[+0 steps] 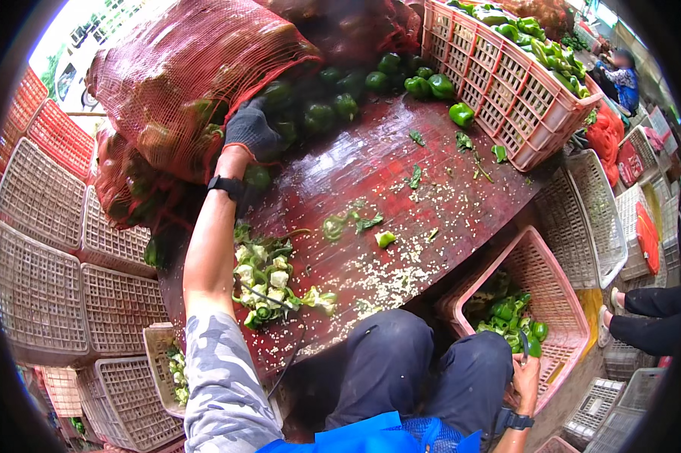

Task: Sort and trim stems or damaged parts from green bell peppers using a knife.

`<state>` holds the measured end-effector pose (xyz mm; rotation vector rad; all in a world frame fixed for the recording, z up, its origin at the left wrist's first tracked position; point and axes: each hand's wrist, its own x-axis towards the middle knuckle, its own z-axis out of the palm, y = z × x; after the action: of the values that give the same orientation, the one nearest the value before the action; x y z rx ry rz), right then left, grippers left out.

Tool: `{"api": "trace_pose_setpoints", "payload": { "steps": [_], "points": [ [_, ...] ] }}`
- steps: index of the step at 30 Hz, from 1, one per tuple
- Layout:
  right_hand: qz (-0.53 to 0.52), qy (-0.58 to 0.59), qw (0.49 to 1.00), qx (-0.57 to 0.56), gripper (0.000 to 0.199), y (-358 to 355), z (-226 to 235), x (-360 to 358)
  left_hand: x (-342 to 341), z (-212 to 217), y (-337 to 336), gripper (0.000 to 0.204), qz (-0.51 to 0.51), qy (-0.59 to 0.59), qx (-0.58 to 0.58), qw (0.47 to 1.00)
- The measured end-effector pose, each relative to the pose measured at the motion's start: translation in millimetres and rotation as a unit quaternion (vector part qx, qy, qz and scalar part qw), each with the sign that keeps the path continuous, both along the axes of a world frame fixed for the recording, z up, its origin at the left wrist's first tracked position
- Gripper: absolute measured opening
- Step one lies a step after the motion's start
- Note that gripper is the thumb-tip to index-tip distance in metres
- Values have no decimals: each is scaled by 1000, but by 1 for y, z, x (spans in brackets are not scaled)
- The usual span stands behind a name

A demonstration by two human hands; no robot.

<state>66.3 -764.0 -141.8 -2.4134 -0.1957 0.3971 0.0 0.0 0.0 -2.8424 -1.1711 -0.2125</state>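
Note:
My left hand [256,132], in a dark grey knitted glove, reaches to the mouth of a bulging red mesh sack [197,57]. Green bell peppers [319,116] lie beside it. Its fingertips are hidden, so its grip does not show. Low at the right, my bare right hand [524,381] is closed on a narrow, dark, blade-like tool [524,344]. That tool stands over the rim of a pink plastic crate [567,302] holding green peppers [510,313]. Pale pepper cores with green stems [269,279] are heaped on the red tabletop [333,264] near my left forearm.
Seeds and leaf scraps litter the tabletop. A pink crate full of peppers [506,83] stands at its far right. Stacked crates [42,196] line the left side, with another crate of cores [159,355] below. A person's legs [650,317] show at the right.

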Motion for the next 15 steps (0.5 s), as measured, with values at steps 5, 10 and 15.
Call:
{"api": "trace_pose_setpoints", "payload": {
  "steps": [5, 10, 15],
  "points": [
    [-26, 28, 998, -42, 17, 2, 17, -4, 58, -34, 66, 86, -21, 3, 65, 998],
    [-31, 18, 998, -60, 18, 0, 19, -4, 84, -59, 98, 85, -66, -116, -43, 990],
    [-47, 12, 997, -55, 18, -9, 20, -10, 88, -79, 71, 85, -76, -88, -173, 978]
  ]
}}
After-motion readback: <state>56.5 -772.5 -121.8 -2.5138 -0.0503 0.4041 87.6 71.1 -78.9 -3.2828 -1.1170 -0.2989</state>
